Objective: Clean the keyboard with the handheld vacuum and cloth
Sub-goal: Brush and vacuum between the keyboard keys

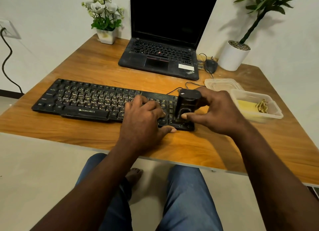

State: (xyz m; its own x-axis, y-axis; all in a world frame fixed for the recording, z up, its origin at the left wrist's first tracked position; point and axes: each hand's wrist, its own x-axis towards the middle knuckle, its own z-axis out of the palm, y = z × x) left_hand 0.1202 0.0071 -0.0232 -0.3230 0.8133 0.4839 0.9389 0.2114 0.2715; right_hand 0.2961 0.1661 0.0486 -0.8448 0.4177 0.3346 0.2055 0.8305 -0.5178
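Note:
A black, dusty keyboard [82,101] lies across the wooden table [96,134]. My right hand [219,113] grips a small black handheld vacuum [187,104], which stands nose down on the keyboard's right end, over the number pad. My left hand [143,116] rests flat on the keys just left of the vacuum, its thumb at the keyboard's front edge. A clear plastic container [274,109] at the right holds a yellow cloth [246,106] and a crumpled brownish piece.
A black laptop [165,45] stands open behind the keyboard, with a mouse [211,65] beside it. A container lid [222,84] lies behind the container. A flower pot [106,35] and a white plant pot [233,58] stand at the back corners.

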